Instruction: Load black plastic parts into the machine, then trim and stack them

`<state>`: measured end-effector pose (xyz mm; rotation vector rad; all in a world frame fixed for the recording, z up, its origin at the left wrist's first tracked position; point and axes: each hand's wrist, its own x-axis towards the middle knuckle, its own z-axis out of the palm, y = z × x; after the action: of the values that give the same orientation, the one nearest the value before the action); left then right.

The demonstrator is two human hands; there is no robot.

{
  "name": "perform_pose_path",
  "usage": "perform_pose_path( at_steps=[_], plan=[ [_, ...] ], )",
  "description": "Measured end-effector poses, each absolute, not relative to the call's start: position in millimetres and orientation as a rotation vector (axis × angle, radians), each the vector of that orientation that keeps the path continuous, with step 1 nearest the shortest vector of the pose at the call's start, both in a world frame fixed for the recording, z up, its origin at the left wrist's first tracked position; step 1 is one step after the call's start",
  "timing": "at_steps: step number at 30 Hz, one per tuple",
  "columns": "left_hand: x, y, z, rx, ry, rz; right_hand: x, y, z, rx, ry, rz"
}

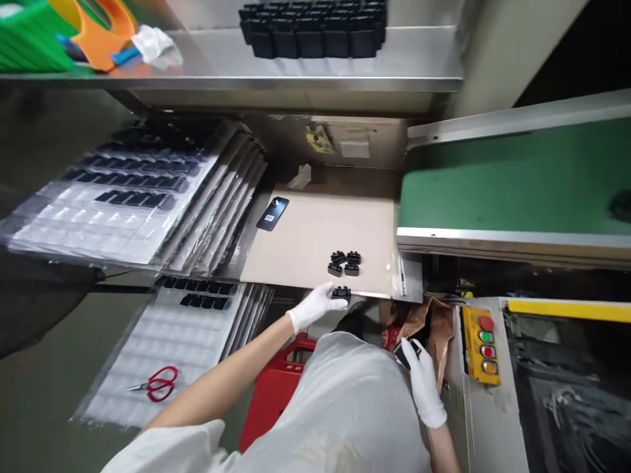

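Note:
My left hand, in a white glove, pinches a small black plastic part with raised studs at the front edge of the work board. Just beyond it, several similar black parts lie grouped on the tan board. My right hand, also gloved in white, is low at my right side. Its fingers are closed around another black plastic piece, partly covered by the fingers. Farther back on the board's left edge rests a dark phone-like panel with a white label.
Stacked trays of black parts stand left; a lower stack carries red-handled scissors. A green conveyor belt runs at right, above a yellow button box. A metal shelf crosses overhead. A red stool is beside me.

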<state>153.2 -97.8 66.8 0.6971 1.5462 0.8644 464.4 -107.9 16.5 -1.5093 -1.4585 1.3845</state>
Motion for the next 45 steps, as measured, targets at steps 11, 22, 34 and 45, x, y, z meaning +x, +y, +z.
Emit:
perform_pose_path(
  at_steps=[11, 22, 34, 45],
  plan=[
    [-92.3, -76.5, 8.1, 1.363, 2.007, 0.491, 118.5, 37.7, 38.9, -0.829, -2.962, 0.952],
    [-82.4, -87.8, 31.3, 1.506, 2.248, 0.408, 178.3, 37.8, 46.2, -1.046, -2.686, 0.912],
    [75.0, -64.7, -2.9, 1.831, 2.015, 0.23, 244.6, 8.6, 1.0, -1.479, -2.706, 0.628],
    [72.4, -71.5, -23.3, 1.726, 2.006, 0.401, 256.0, -1.1, -39.2, -1.648, -1.829, 1.329]
  ],
)
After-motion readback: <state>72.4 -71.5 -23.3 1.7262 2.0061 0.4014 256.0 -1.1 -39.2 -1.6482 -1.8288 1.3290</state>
